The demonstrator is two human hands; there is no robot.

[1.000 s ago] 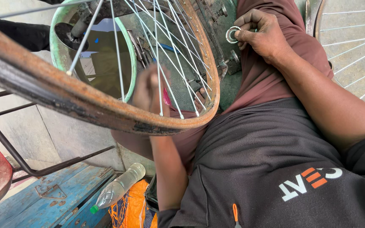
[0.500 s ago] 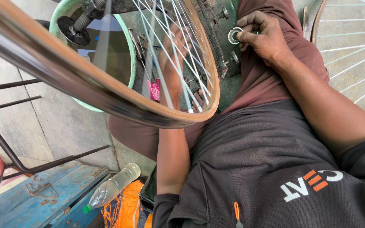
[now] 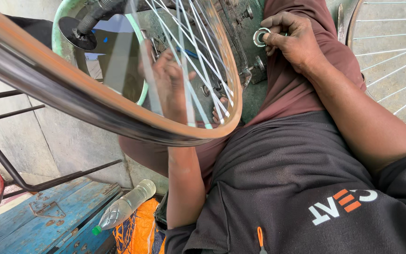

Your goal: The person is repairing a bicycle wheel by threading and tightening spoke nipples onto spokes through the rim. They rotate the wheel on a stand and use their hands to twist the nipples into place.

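Metal washer (image 3: 261, 37) pinched in right hand (image 3: 293, 40); left hand (image 3: 169, 84) behind spokes (image 3: 198, 70).

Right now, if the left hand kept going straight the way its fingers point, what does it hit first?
Likely the wheel's spokes. The left hand sits behind them with fingers pointing up toward the hub area, near a small tool. Depth is unclear, so it may reach the green basin beyond instead.

left hand (image 3: 167, 84) fingers spread, right hand (image 3: 292, 40) fingers pinched

L hand (image 3: 167, 82) higher (behind spokes (image 3: 198, 56))
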